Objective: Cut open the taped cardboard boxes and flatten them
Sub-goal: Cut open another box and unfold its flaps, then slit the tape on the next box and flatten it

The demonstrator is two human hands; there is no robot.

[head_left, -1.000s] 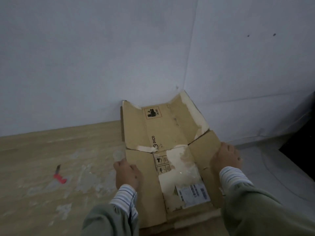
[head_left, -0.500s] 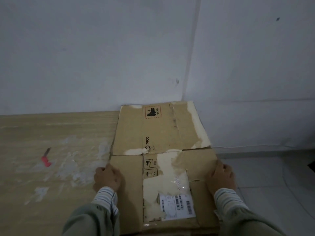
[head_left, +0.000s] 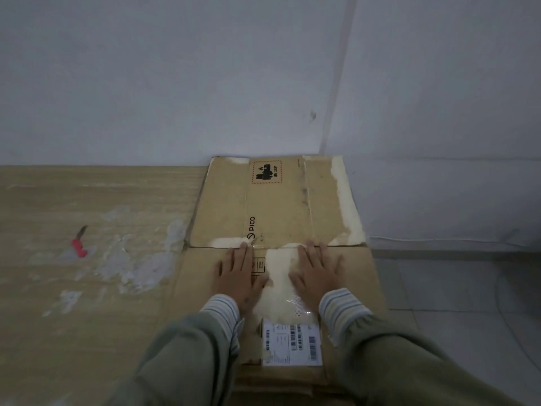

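Both our hands (head_left: 276, 273) slid from the edges to the middle, pressing flat-fingered on the stiff, light brown cardboard box (head_left: 345, 268).

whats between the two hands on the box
In the head view, a pale torn strip where the surface peeled off the flattened brown cardboard box lies between the left hand and right hand.

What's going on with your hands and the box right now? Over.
Left hand, right hand: open, flat on the cardboard box. Box lies flattened against the wall. Red knife off left on the floor, nothing blocking.
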